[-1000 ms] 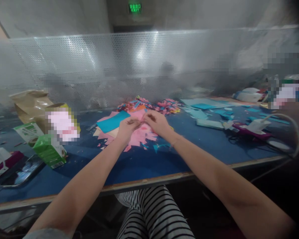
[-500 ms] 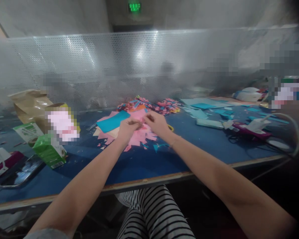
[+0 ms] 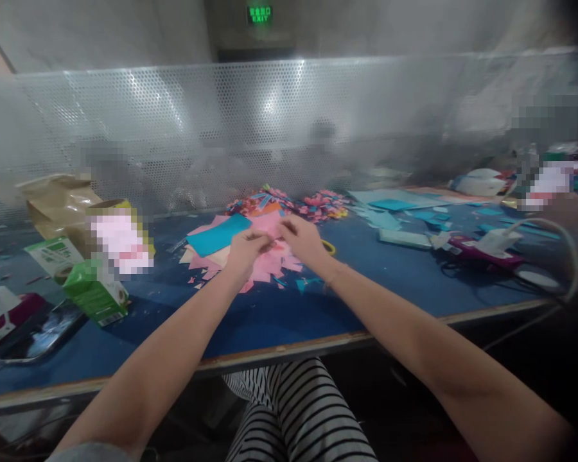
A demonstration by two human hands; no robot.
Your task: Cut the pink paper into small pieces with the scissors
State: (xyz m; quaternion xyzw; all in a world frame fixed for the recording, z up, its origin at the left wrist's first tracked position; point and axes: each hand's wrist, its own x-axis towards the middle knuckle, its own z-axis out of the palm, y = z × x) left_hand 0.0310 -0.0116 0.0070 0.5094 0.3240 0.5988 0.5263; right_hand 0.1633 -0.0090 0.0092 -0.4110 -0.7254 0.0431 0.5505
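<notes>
Above a heap of pink paper pieces, my left hand is closed in a pinch on a small piece of pink paper, mostly hidden by the fingers. Just to its right, my right hand is also pinched, with pink paper at its fingertips; the exact shape there is blurred. The two hands are slightly apart. A blue paper sheet lies on the heap, left of my left hand. Beside my right wrist is a yellow ring-shaped thing, partly covered.
Colourful paper scraps are piled behind the hands. Blue sheets and a power strip with cables lie to the right. On the left are a green carton, a brown bag and a phone. A perforated metal screen stands behind.
My right hand has shifted slightly right, widening the small gap between the fingertips. My left hand stays almost in place.
</notes>
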